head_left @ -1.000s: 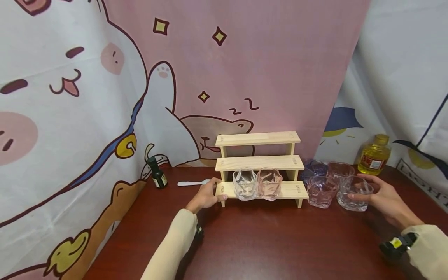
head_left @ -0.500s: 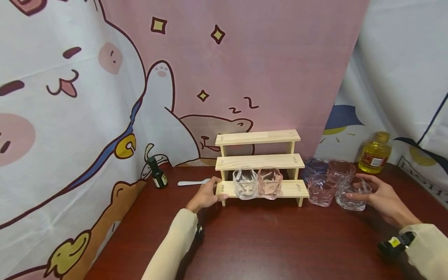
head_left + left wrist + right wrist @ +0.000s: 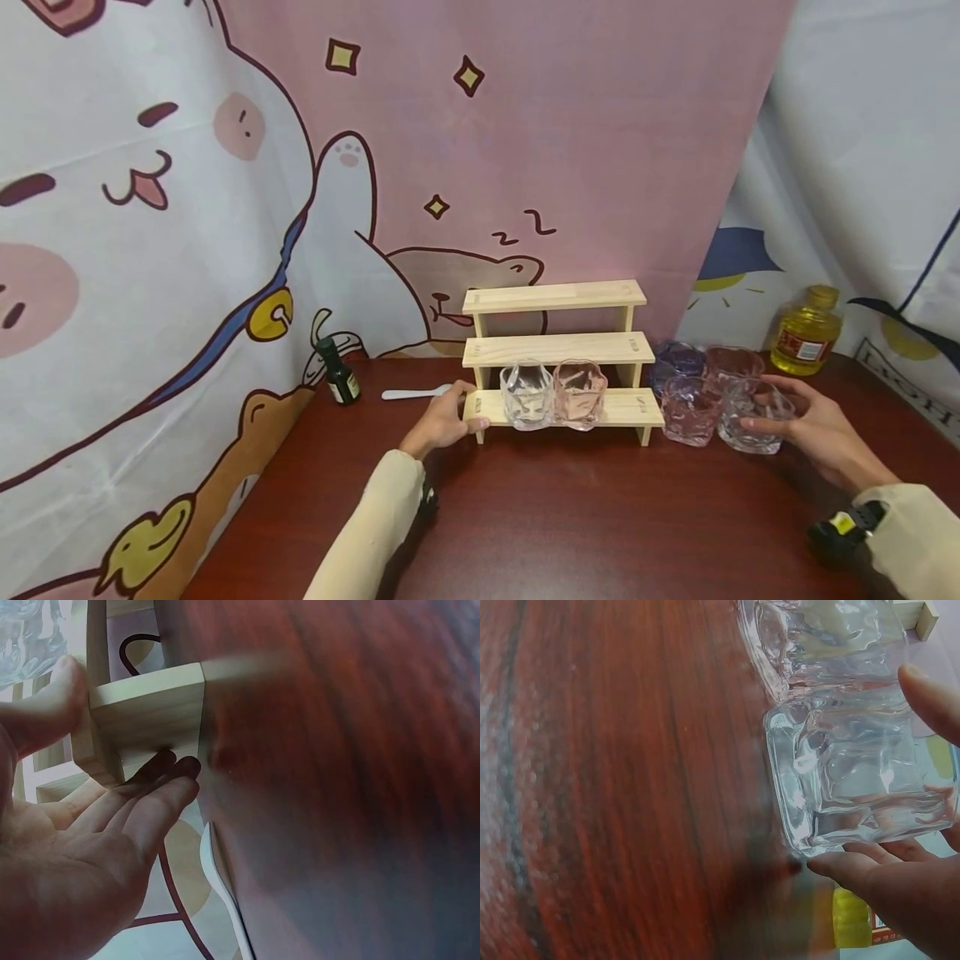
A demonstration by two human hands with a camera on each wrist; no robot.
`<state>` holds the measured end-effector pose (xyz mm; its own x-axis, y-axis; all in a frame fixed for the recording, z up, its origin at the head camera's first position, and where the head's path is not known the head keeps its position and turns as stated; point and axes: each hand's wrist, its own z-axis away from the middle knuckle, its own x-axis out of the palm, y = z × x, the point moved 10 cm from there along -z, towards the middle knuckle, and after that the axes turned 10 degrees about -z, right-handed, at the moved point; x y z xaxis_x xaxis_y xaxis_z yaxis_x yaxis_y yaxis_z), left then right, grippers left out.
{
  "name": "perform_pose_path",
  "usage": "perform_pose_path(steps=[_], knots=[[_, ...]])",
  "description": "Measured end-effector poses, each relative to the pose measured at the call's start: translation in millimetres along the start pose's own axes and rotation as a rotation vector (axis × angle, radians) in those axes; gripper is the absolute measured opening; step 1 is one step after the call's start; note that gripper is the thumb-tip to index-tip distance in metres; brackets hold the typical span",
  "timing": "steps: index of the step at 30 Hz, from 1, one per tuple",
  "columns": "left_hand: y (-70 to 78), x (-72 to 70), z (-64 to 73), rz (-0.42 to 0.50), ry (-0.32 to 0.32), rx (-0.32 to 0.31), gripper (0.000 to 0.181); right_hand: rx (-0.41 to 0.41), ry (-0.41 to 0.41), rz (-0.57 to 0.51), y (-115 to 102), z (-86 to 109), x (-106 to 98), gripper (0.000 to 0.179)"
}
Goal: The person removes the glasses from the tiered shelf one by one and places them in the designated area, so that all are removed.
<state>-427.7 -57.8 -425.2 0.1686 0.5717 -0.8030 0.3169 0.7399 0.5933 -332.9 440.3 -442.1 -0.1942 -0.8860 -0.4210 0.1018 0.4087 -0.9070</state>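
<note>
My left hand [image 3: 444, 418] grips the left end of the bottom step of a three-tier wooden rack [image 3: 553, 348]. In the left wrist view its thumb lies on one face of the board and the fingers reach around the other. A clear glass [image 3: 528, 408] and a pink glass [image 3: 579, 408] stand side by side on that step. My right hand [image 3: 817, 425] holds another clear glass [image 3: 862, 769] on the table, thumb on one side and fingers on the other. Close against its left is a second pink glass [image 3: 692, 417].
Behind them stand a blue glass [image 3: 677, 362] and one more pink glass [image 3: 735, 362]. A yellow oil bottle [image 3: 806, 333] is at the back right. A small dark bottle [image 3: 337, 375] and a white spoon-like utensil [image 3: 408, 393] lie left of the rack.
My right hand and its clear glass have shifted slightly left, closer to the pink glass beside it. My left hand keeps its grip on the rack, which stays in place.
</note>
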Motion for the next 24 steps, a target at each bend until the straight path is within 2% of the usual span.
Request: perform_pose_path(steps=[12, 15, 19, 24], knots=[[-2.4, -2.1, 0.3, 0.019, -0.003, -0.030, 0.055, -0.017, -0.025, 0.058, -5.9, 0.3, 3.2, 0.107], [-2.8, -1.1, 0.4, 0.021, -0.005, -0.035, 0.055, -0.022, -0.048, 0.115, -8.5, 1.4, 2.9, 0.108], [-2.0, 0.6, 0.1, 0.012, -0.007, -0.025, 0.055, -0.063, -0.054, 0.255, -16.4, 3.9, 0.7, 0.115], [-1.9, 2.1, 0.1, 0.004, -0.007, -0.019, 0.055, -0.128, 0.001, 0.405, -36.6, 12.0, -6.3, 0.118]])
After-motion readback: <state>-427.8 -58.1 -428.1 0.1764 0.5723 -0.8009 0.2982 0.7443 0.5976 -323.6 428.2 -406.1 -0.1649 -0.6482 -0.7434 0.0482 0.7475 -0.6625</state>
